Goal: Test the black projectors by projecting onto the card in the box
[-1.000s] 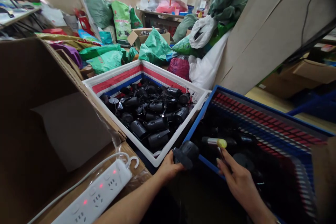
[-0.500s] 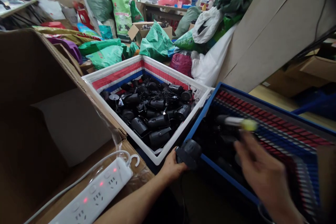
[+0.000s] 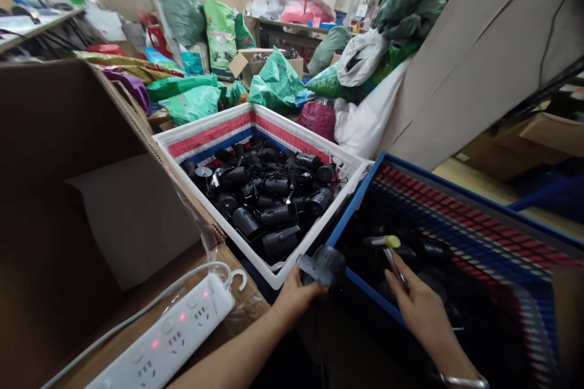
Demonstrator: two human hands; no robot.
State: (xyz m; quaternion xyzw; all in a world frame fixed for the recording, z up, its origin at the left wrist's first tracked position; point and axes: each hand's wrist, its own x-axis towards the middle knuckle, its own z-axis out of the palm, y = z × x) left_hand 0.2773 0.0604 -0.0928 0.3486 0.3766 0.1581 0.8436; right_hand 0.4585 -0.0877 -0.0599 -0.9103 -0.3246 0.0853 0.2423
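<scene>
L hand [image 3: 296, 299] is gripping a matte-black plastic camera body [image 3: 322, 266] just above the rim of a blue-rimmed plastic crate [image 3: 360, 213], R hand [image 3: 424, 304] narrowly pinching a thin steel screwdriver w/ yellow cap [image 3: 395, 264]. Black bullet cameras [image 3: 278, 216] are piling up in a white plastic crate w/ red-and-blue lining [image 3: 319, 225]. Risks: a slipping driver could be gouging the body or jabbing L hand; a loose grip could be dropping it; L forearm could be snagging the white power strip's cord [image 3: 150, 298].
</scene>
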